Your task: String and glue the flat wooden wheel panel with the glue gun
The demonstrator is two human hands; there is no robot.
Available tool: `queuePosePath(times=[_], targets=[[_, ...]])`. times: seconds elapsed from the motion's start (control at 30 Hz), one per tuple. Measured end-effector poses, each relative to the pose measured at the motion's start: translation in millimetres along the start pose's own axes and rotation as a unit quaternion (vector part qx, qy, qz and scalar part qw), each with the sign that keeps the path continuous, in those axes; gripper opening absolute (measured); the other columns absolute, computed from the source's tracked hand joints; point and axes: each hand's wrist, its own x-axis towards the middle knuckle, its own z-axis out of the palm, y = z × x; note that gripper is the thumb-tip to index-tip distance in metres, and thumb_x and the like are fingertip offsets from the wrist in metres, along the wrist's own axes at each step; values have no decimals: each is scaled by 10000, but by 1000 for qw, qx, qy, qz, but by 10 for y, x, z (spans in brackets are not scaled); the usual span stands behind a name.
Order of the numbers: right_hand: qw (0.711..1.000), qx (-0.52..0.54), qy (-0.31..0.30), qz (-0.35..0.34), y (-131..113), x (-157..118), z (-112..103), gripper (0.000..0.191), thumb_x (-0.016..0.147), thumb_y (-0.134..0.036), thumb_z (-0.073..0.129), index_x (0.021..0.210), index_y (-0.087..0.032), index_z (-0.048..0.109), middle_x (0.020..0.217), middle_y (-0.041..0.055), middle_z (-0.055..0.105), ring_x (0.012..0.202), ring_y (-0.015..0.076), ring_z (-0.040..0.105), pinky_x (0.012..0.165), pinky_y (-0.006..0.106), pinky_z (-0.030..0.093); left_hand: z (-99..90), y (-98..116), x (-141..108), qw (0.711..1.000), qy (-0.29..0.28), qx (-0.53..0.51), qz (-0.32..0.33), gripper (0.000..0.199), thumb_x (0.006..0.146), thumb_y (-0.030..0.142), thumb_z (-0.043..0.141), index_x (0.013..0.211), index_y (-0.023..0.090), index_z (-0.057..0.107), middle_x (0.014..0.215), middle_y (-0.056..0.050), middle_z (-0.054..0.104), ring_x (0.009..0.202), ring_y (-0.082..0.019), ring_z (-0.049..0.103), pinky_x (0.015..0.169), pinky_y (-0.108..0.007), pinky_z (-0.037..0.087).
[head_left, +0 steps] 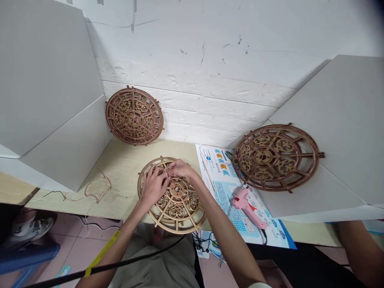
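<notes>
A round gold lattice wheel (177, 212) with scroll patterns and spokes lies on the table in front of me, its near edge overhanging the table's front. My left hand (153, 185) rests on the wheel's upper left part, with thumb and forefinger pinched at a thin, light wire (167, 173). Close beside it, my right hand (181, 168) reaches over the wheel with its fingers closed at the same wire. The fingertips partly cover the wire. Reddish strands show near the wheel's hub.
Similar wheels lean against the white wall (134, 116) and the right grey panel (276, 157). A pink glue gun (249, 208) lies on a printed sheet (220, 164). Loose wire (97, 192) is at the left. A black cable (135, 262) crosses below; another person's arm (360, 252) shows at right.
</notes>
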Motion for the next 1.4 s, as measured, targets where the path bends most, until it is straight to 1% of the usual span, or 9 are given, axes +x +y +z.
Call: queuePosePath(times=[0.23, 0.47, 0.77, 0.83, 0.93, 1.03, 1.23, 1.33, 1.4], targets=[[997, 65, -31, -23, -99, -39, -43, 308, 776, -384, 731, 611, -145, 628, 481, -52, 490, 464, 76, 370, 477, 243, 297, -78, 67, 11, 999, -23, 4, -35, 329, 1032, 391, 443, 1163, 275, 722, 1346, -82, 597, 1400, -340, 409, 1060, -547, 436], [993, 92, -50, -53, -159, -98, -50, 429, 682, -561, 768, 607, -161, 632, 544, -11, 546, 516, 102, 434, 522, 269, 363, -91, 124, 19, 998, -35, 32, -44, 388, 1051, 362, 375, 1218, 240, 704, 1357, -124, 566, 1378, -358, 416, 1025, -580, 443], [995, 36, -7, -89, -198, -230, -64, 372, 700, -521, 765, 779, -162, 708, 673, 10, 639, 552, 125, 501, 566, 284, 437, -108, 132, 29, 996, -52, 45, -47, 386, 1054, 352, 372, 1227, 251, 702, 1386, -123, 552, 1376, -353, 415, 1039, -576, 433], [994, 16, 29, -102, -157, -368, -130, 382, 714, -529, 741, 842, -171, 706, 758, 29, 678, 642, 158, 574, 641, 303, 478, -122, 138, 27, 997, -44, 40, -46, 358, 1048, 349, 400, 1208, 268, 709, 1420, -102, 540, 1366, -343, 427, 1037, -571, 439], [984, -27, 140, -104, -15, -644, -248, 382, 821, -535, 598, 941, -181, 678, 894, 61, 702, 817, 200, 625, 762, 325, 480, -133, 147, 30, 998, -34, 39, -47, 296, 1028, 336, 462, 1127, 271, 733, 1507, -61, 491, 1372, -338, 423, 1042, -579, 439], [960, -86, 261, -60, 181, -945, -291, 340, 867, -491, 505, 949, -192, 643, 890, 80, 686, 799, 219, 604, 758, 343, 443, -131, 143, 34, 998, -31, 35, -43, 249, 1010, 320, 508, 1100, 279, 736, 1537, -29, 478, 1383, -347, 415, 1031, -598, 448], [911, -154, 382, 16, 510, -1572, 27, 436, 871, -571, 459, 993, -182, 613, 873, 114, 647, 728, 255, 593, 671, 345, 402, -90, 86, 17, 999, -6, 22, -25, 237, 1010, 312, 510, 1010, 259, 741, 1518, -6, 511, 1385, -364, 414, 1040, -628, 447], [890, -141, 428, 73, 629, -1829, 213, 578, 884, -679, 402, 1050, -162, 600, 777, 95, 633, 674, 267, 604, 608, 336, 384, -76, 49, 5, 999, 32, 15, -3, 229, 1003, 311, 523, 979, 239, 739, 1535, -18, 492, 1365, -347, 435, 1046, -575, 469], [894, -97, 427, 93, 668, -1917, 279, 664, 850, -751, 419, 1088, -159, 602, 743, 80, 637, 668, 269, 612, 606, 338, 398, -82, 24, 1, 998, 63, 6, 14, 247, 1009, 319, 508, 978, 229, 735, 1520, -34, 509, 1368, -327, 432, 1078, -547, 456]])
